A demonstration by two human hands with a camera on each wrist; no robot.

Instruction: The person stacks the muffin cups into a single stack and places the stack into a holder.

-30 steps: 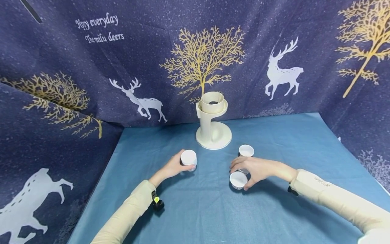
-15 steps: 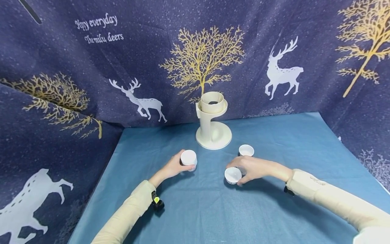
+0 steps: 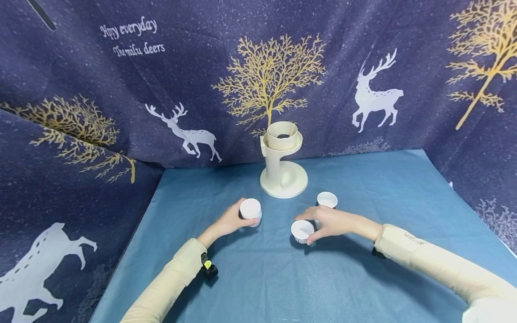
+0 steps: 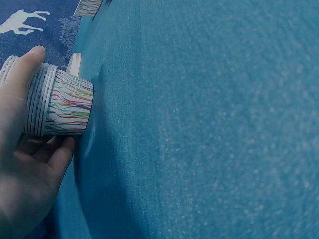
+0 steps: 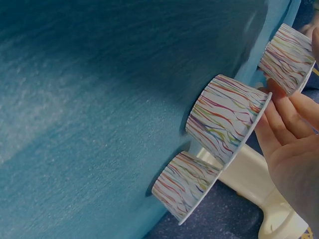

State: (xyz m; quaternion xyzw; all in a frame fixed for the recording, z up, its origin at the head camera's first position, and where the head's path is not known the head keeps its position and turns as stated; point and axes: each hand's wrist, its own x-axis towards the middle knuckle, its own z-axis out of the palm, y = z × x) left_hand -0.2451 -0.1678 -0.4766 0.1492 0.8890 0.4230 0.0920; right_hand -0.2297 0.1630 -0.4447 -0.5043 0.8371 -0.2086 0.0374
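In the head view my left hand [image 3: 232, 220] grips a stack of white paper cups [image 3: 250, 209]. The left wrist view shows several nested rims and coloured wavy lines on the lowest cup [image 4: 71, 103], thumb across the upper rims, fingers beneath. Between thumb and fingers my right hand [image 3: 333, 222] holds a single paper cup [image 3: 302, 231], upright, close over the table. Behind that hand a second cup [image 3: 327, 200] stands upright. Another patterned cup [image 5: 227, 117], mostly hidden under the hand from the head, shows between the other two in the right wrist view.
A cream stand [image 3: 273, 172] with a round base and an upper ring rises at the back centre. In its ring sits a cream open cylinder [image 3: 281, 137]. Blue cloth [image 3: 258, 278] covers the table, and a dark deer-patterned curtain [image 3: 194, 80] hangs behind it.
My right hand has moved left with its paper cup, drawing nearer to the stack. My left hand and its cups have stayed in place.
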